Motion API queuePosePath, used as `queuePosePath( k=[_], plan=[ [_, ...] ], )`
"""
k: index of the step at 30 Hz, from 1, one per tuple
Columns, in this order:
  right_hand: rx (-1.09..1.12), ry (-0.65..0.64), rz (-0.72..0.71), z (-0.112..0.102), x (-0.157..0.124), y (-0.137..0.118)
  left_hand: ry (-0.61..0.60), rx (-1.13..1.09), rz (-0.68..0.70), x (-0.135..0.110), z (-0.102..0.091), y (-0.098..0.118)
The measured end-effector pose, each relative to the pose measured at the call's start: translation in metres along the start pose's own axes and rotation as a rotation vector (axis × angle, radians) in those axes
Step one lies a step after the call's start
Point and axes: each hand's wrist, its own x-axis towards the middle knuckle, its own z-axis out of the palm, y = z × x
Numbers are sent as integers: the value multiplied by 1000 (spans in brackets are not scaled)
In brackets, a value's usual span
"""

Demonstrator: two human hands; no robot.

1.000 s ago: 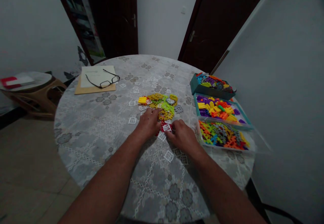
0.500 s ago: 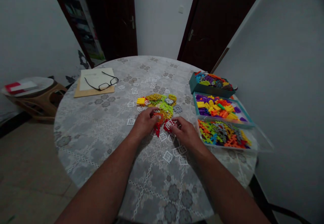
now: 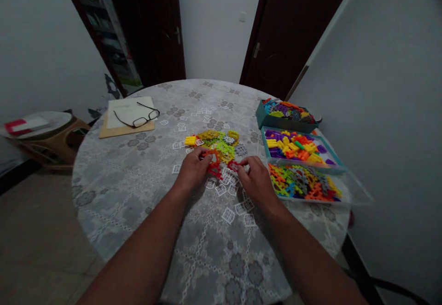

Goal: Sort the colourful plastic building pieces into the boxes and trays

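Observation:
My left hand [image 3: 194, 169] is closed on a joined orange and red plastic building piece [image 3: 215, 169], held by its orange upper part. Between the fingertips of my right hand [image 3: 255, 178] is a red plastic building piece [image 3: 234, 165], a small gap away from the first. Just beyond my hands lies a heap of yellow and lime-green building pieces [image 3: 225, 148], with a grey cog-like piece [image 3: 241, 150] at its right. White window-frame pieces [image 3: 228, 215] are scattered on the cloth below and between my hands.
At the right stand a dark green box [image 3: 286, 120] of mixed pieces, a teal-rimmed tray [image 3: 336, 158] and a clear tray [image 3: 307, 200], both filled. Glasses [image 3: 140, 121] rest on papers [image 3: 120, 112] at the left. More white frames lie at the back.
The white frame that was over the red piece at my right fingertips is no longer there; more white frames show on the cloth below. My view has shifted slightly.

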Motion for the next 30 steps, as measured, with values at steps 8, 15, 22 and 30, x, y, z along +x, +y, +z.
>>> queuePosePath(
  k=[8,15,22,30],
  plan=[
    [256,51,212,2,-4,-11,-174,-98,-153,-15,13,14],
    [105,115,122,-4,2,-4,-156,-85,-109,-16,16,11],
    [312,-19,189,2,-3,-8,-137,-126,-99,-17,14,11],
    [372,-53,272,12,-1,-6,-296,-327,-92,-20,27,4]
  ],
)
